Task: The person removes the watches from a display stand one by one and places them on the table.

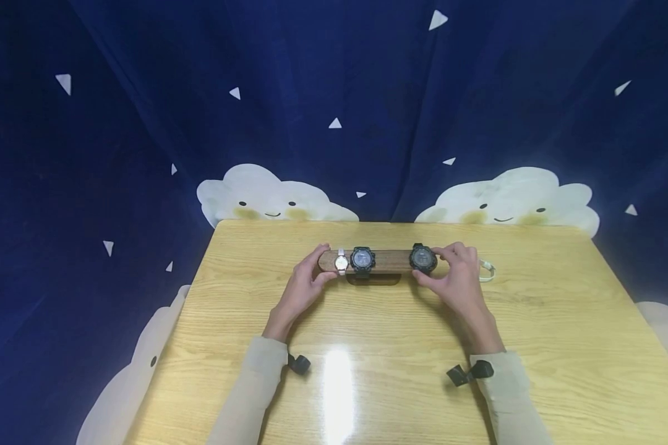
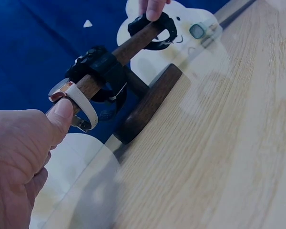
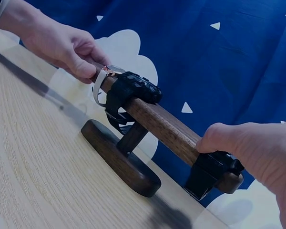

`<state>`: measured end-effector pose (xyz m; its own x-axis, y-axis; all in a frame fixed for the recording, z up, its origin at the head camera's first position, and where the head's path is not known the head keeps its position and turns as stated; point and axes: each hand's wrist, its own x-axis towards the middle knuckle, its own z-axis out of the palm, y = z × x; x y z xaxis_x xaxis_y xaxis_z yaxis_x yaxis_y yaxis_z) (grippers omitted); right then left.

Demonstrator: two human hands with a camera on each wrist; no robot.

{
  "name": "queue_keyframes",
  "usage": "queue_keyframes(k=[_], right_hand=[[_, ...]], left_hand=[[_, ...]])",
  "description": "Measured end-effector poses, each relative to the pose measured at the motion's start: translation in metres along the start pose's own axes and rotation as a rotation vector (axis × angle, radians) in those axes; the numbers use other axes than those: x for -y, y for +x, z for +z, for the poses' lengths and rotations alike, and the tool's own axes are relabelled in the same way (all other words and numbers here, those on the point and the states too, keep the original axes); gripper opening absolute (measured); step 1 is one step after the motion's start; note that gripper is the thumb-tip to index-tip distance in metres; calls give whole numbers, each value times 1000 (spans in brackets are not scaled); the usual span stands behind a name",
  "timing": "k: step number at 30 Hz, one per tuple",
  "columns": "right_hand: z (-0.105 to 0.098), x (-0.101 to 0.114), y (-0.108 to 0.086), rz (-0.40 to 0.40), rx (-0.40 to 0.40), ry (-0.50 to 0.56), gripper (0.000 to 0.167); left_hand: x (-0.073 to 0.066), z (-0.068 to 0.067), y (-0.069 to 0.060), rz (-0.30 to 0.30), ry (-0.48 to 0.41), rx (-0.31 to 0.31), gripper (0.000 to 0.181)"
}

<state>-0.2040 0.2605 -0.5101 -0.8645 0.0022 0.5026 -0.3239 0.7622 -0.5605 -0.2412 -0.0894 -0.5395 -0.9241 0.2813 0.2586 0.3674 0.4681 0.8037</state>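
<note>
A wooden watch stand [image 1: 392, 262] with a crossbar on a post and base [image 3: 121, 162] stands on the table. On its left part hang a small white-strapped watch [image 1: 341, 262] and, beside it, a black watch [image 1: 362, 259]. The left hand [image 1: 302, 285] grips the bar's left end, its thumb close to the white-strapped watch [image 2: 86, 108]. Near the bar's right end is another black watch [image 1: 423, 258]; the right hand [image 1: 461, 285] pinches it between thumb and fingers. In the right wrist view that right thumb lies against the bar beside the black watch [image 3: 205, 174].
A pale-strapped watch [image 1: 487, 271] lies on the wooden table [image 1: 389, 346] to the right of the right hand; its greenish face [image 2: 197, 31] shows in the left wrist view. A dark blue curtain [image 1: 312, 74] with clouds and white triangles hangs behind the table's back edge.
</note>
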Motion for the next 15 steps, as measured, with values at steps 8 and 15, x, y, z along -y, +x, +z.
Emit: queue_keyframes(k=[8,15], right_hand=[[2,-4,-1,-20,-16,4,59],[1,-5,0,-17,-13,9,59]], left_hand=[[0,1,-1,-11,4,2,64],[0,1,-1,-14,11,-1,64]])
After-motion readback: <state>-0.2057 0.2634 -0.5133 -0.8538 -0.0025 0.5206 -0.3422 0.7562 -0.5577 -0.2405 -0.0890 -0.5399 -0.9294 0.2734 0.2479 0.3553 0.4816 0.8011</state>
